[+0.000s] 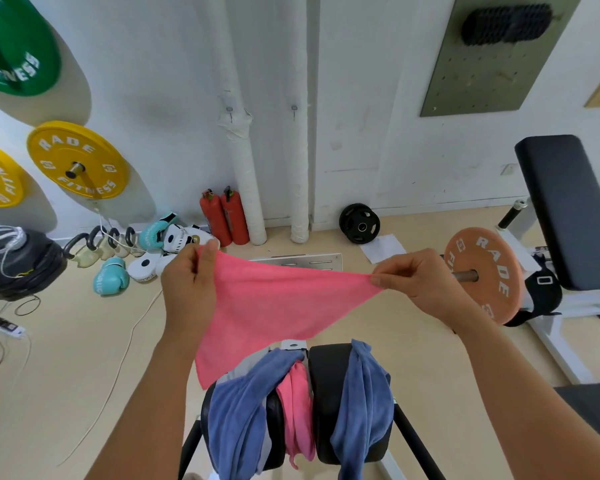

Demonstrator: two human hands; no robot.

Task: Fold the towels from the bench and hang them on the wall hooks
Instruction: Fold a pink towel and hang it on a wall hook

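Two hands, left hand [191, 282] and right hand [426, 289], pinch the pink towel [264, 306] stretched apart. Folding looks just begun. Next, bring the corners together.

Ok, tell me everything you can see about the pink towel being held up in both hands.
The pink towel is a soft, fuzzy cloth in plain coral pink, unfolded. It is stretched taut in the air between two corners: the left hand pinches one, the right hand pinches the other with its fingers. The rest hangs in a triangle, its lowest corner dangling near a blue towel draped on the bench below. Whether they touch is unclear.
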